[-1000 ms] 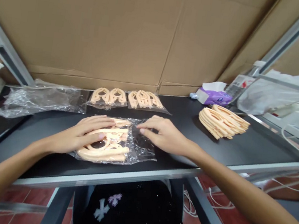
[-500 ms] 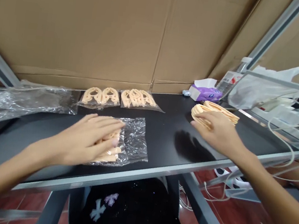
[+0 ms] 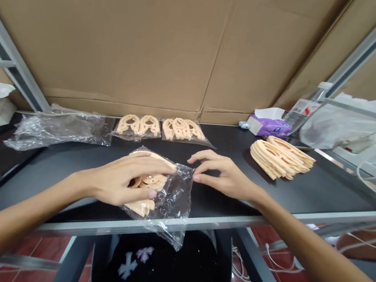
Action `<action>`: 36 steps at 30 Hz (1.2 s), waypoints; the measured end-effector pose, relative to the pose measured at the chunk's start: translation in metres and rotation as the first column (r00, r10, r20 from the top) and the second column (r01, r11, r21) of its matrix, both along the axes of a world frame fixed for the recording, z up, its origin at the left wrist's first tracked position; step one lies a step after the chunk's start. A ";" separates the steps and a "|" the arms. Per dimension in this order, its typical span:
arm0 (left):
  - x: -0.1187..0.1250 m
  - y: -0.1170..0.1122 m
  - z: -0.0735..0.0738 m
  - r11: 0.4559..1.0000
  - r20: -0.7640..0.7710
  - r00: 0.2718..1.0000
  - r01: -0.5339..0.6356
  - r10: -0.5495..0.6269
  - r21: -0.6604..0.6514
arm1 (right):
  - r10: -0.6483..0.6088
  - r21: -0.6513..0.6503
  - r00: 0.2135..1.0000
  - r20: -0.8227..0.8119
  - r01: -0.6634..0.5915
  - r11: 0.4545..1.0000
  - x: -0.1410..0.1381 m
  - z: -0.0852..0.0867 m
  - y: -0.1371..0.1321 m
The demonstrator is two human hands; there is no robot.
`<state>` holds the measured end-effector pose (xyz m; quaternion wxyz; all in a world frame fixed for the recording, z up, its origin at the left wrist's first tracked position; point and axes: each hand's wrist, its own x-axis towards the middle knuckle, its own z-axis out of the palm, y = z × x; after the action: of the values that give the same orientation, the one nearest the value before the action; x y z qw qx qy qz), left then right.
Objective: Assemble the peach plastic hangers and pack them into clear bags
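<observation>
My left hand (image 3: pixel 131 175) lies with fingers stretched over a clear plastic bag (image 3: pixel 178 200) near the front edge of the table. Inside the bag are beige arch-shaped pieces (image 3: pixel 149 182), partly hidden under that hand. My right hand (image 3: pixel 223 175) is at the bag's right side, thumb and a finger pinched on its upper edge, the index finger held out. The bag's loose lower corner hangs over the table edge. A loose stack of similar beige pieces (image 3: pixel 281 158) lies farther right, apart from both hands.
Two filled bags, a left one (image 3: pixel 139 126) and a right one (image 3: pixel 185 131), lie along the cardboard wall (image 3: pixel 135 37). Crumpled clear bags (image 3: pixel 61 129) are at the left. A purple tissue pack (image 3: pixel 269 124), a bottle (image 3: pixel 304 110) and white cables (image 3: pixel 374 198) are on the right.
My right hand has left the beige stack and moved left to the bag's edge. The bag's free end has shifted and now droops over the table edge. My left hand stays on it.
</observation>
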<state>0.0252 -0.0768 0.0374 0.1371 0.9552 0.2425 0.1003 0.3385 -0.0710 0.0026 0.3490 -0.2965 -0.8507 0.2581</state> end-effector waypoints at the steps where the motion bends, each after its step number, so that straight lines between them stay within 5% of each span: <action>1: 0.000 -0.004 0.000 1.000 0.052 0.999 -0.008 0.007 0.021 | -0.001 -0.070 0.999 -0.044 -0.002 0.998 -0.004 0.002 0.000; 5: 0.005 -0.045 0.000 0.976 0.329 0.940 -0.149 0.091 0.157 | -0.062 -0.255 0.995 -0.083 0.039 0.966 -0.019 0.010 -0.002; 9: 0.022 -0.096 -0.012 0.855 0.395 0.899 -0.349 0.190 0.384 | -0.129 -0.145 0.991 -0.023 0.124 0.982 -0.028 0.015 -0.008; 13: 0.032 -0.118 -0.022 0.821 0.425 0.894 -0.346 0.141 0.455 | -0.153 -0.094 0.988 -0.008 0.152 0.984 -0.031 0.017 -0.020; 16: 0.022 -0.118 -0.021 0.835 0.496 0.853 -0.386 0.162 0.392 | -0.155 -0.158 0.987 -0.033 0.148 0.976 -0.035 0.018 -0.026; 20: -0.009 -0.103 -0.018 0.810 0.526 0.729 -0.574 0.438 0.120 | -0.171 -0.344 0.983 -0.062 0.140 0.928 -0.048 0.018 -0.023; 22: -0.024 -0.091 -0.020 0.778 0.454 0.723 -0.621 0.522 0.094 | -0.164 -0.407 0.986 0.007 0.153 0.901 -0.058 0.017 -0.017; 26: -0.036 -0.082 -0.021 0.738 0.310 0.814 -0.578 0.491 0.347 | -0.179 -0.295 0.967 0.180 0.227 0.928 -0.073 0.012 -0.004; 29: -0.031 -0.090 -0.018 0.798 0.275 0.929 -0.357 0.248 0.486 | -0.190 -0.208 0.964 0.184 0.227 0.951 -0.075 0.009 -0.002; 31: -0.028 -0.094 -0.017 0.854 0.175 0.974 -0.214 0.146 0.475 | -0.164 -0.219 0.970 0.180 0.202 0.955 -0.073 0.008 -0.004; 36: -0.025 -0.085 -0.024 0.902 0.056 0.984 -0.177 0.169 0.393 | -0.199 -0.306 0.969 0.148 0.236 0.922 -0.052 0.007 -0.021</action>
<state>0.0001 -0.1614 0.0133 -0.0660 0.9366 0.2996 0.1689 0.2867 -0.0920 0.0095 0.2736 -0.4562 -0.7776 0.3352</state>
